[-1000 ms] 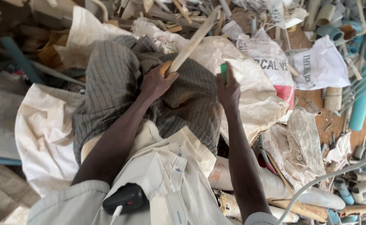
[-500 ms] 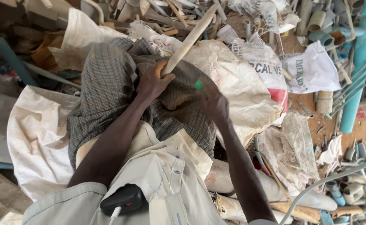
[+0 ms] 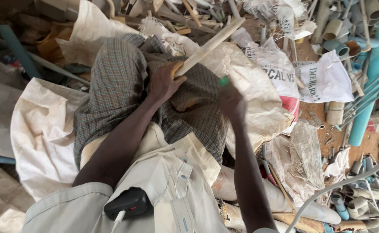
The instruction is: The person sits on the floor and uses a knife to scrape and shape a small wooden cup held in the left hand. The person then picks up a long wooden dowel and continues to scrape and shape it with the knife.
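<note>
My left hand (image 3: 163, 82) grips the near end of a long pale pipe (image 3: 211, 42) that slants up and to the right over my lap, which is covered in checked grey cloth (image 3: 116, 86). My right hand (image 3: 231, 100) is blurred beside it, closed around a small green object (image 3: 224, 80) whose tip shows above the fingers. The two hands are a short way apart over my knee. What the green object is cannot be told.
Pale woven sacks (image 3: 42, 129) lie around my legs, some printed (image 3: 323, 80). Cut pipe pieces and offcuts (image 3: 349, 39) litter the ground at the top and right, with long blue pipes (image 3: 371, 73) at the right edge. A black device (image 3: 126, 203) is clipped on my chest.
My right hand has swung down and left with the green object, from up beside the pipe to near my knee. The left hand has kept its hold on the pipe.
</note>
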